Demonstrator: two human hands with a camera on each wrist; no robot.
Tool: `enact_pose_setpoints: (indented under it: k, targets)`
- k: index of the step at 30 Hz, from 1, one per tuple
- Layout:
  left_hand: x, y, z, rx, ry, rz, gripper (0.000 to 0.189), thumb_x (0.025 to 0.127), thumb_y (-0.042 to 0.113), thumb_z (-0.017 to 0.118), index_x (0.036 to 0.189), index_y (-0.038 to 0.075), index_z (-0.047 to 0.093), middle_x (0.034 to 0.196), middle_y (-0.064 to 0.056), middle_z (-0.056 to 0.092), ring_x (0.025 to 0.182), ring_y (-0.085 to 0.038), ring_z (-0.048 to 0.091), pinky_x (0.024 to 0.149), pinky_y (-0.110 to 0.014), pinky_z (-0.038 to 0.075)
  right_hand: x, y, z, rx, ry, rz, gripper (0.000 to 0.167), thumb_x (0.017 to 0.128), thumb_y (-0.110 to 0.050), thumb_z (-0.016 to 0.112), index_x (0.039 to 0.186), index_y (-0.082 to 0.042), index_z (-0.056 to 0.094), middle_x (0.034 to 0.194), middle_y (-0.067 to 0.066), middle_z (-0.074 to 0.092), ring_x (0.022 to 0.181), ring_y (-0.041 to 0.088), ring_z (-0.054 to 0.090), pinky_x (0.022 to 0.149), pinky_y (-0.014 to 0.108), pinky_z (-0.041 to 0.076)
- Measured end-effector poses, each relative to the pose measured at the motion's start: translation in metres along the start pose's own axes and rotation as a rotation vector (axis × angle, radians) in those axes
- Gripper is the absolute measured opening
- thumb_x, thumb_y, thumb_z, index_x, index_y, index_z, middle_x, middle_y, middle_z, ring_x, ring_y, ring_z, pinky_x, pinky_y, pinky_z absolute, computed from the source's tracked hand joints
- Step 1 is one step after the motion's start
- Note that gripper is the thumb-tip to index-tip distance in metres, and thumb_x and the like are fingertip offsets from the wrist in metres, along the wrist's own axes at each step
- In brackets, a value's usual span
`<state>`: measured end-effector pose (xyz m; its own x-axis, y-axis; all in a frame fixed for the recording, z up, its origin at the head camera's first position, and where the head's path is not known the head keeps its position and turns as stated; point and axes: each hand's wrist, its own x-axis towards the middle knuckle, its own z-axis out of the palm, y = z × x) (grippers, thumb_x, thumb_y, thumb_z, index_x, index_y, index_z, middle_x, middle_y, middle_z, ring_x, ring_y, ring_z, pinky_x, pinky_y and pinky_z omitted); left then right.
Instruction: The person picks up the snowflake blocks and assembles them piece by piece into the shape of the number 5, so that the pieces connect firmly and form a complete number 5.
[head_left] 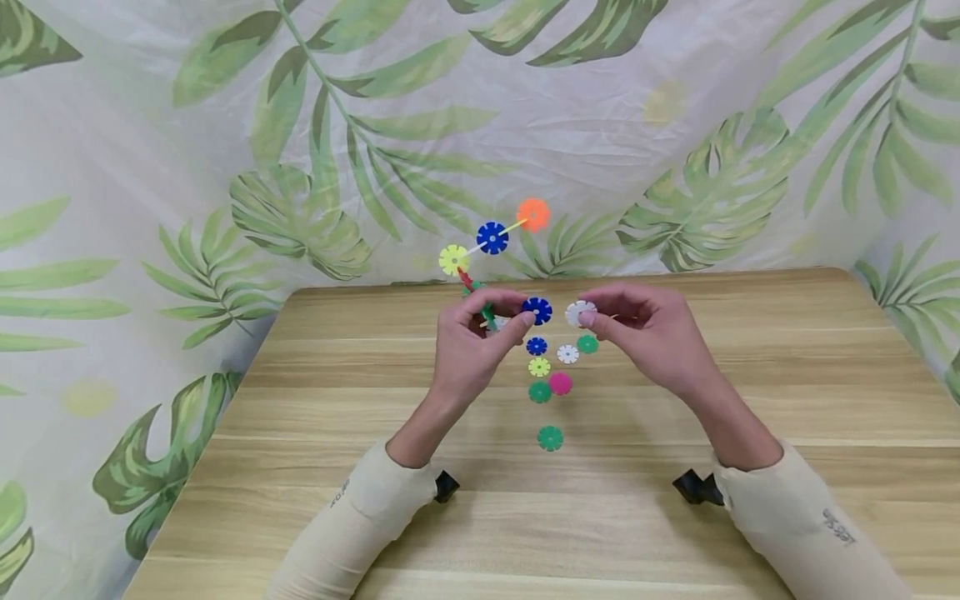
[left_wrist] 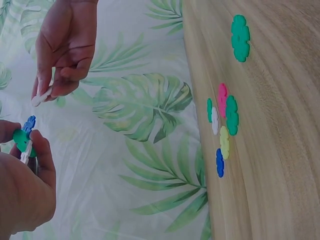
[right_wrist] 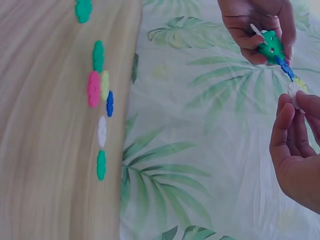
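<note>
My left hand (head_left: 472, 337) pinches the blue notched interlocking disc (head_left: 536, 311) at the near end of a joined chain of such discs. From that hand the chain runs away to the upper left, with green and red pieces, then a yellow disc (head_left: 453, 260), another blue disc (head_left: 492, 238) and an orange disc (head_left: 533, 214). In the right wrist view a green disc (right_wrist: 271, 47) joins the held blue one. Between thumb and fingers, my right hand (head_left: 652, 333) pinches a white disc (head_left: 581, 312), close beside the blue disc, with a small gap between them.
Several loose discs lie on the wooden table (head_left: 360, 417) below the hands: a small blue disc (head_left: 536, 346), a yellow disc (head_left: 539, 367), a pink disc (head_left: 560, 383), a white disc (head_left: 567, 354) and green ones, the nearest green disc (head_left: 550, 438) standing apart. A leaf-patterned cloth (head_left: 585, 150) hangs behind.
</note>
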<state>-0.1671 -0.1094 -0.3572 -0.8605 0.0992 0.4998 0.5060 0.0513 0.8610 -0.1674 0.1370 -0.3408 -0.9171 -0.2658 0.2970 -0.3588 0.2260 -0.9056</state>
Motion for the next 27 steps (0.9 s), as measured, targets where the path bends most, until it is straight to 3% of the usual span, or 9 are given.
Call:
enact_pose_setpoints:
  k: [7,14,22,27]
  targets:
    - [0.001,0.001,0.001,-0.022,0.001,-0.013,0.02,0.095,0.001,0.078,0.114,-0.004,0.076,0.097,-0.02,0.075,0.069,-0.009,0.072,0.058,-0.023,0.06,0.008,0.0,0.006,0.06,0.031,-0.061,0.018,0.098,-0.015,0.08,0.114,-0.004,0.08,0.099,0.003,0.081,0.078,0.015,0.073,0.07,0.023,0.061]
    - [0.001,0.003,0.0,-0.003,-0.003,-0.047,0.021,0.098,0.006,0.077,0.119,0.002,0.078,0.096,-0.009,0.077,0.069,-0.014,0.073,0.051,-0.026,0.051,0.011,0.002,0.01,0.115,0.036,-0.103,0.017,0.097,-0.01,0.08,0.111,0.0,0.079,0.096,0.003,0.081,0.075,0.014,0.072,0.067,0.022,0.06]
    - [0.001,0.006,0.002,-0.063,-0.015,-0.078,0.02,0.1,0.007,0.076,0.119,0.0,0.076,0.097,-0.006,0.076,0.072,-0.012,0.072,0.064,-0.025,0.062,0.012,0.006,0.013,0.159,0.057,-0.167,0.012,0.094,0.005,0.078,0.106,0.004,0.08,0.095,-0.005,0.081,0.07,0.013,0.068,0.06,0.019,0.054]
    - [0.0,0.006,0.003,-0.078,-0.024,-0.085,0.021,0.1,0.005,0.075,0.121,-0.001,0.076,0.096,-0.003,0.076,0.072,-0.015,0.072,0.065,-0.025,0.062,0.011,0.007,0.016,0.171,0.09,-0.236,0.016,0.089,0.015,0.076,0.103,0.008,0.079,0.095,-0.009,0.081,0.072,0.01,0.071,0.062,0.017,0.055]
